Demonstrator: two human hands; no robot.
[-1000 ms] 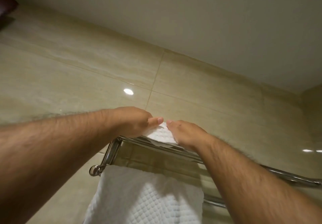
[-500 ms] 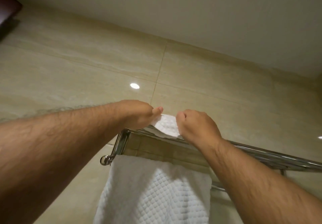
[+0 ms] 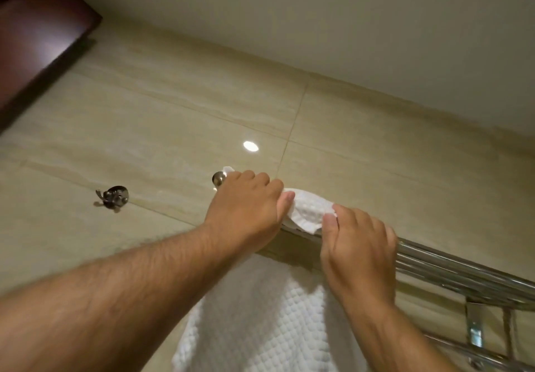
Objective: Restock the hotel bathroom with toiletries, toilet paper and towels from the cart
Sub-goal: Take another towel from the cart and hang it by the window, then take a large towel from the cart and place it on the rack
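Note:
A white waffle-weave towel (image 3: 260, 319) hangs down from the front of a chrome wall rack (image 3: 451, 270). A folded part of the same white towel (image 3: 307, 209) lies on top of the rack's bars. My left hand (image 3: 246, 209) presses on that top part at its left end, thumb on the cloth. My right hand (image 3: 356, 253) grips the rack's front edge with its thumb on the towel's right corner. Both forearms reach up from below.
A chrome wall hook (image 3: 113, 196) is fixed to the beige tiles left of the rack. A dark wooden door edge (image 3: 34, 39) fills the upper left corner. The rack's lower bar and bracket (image 3: 474, 334) run to the right. The ceiling is above.
The view has swung right and down, which brings the wall hook and door edge into sight. My hands have spread a little apart on the towel on top of the rack.

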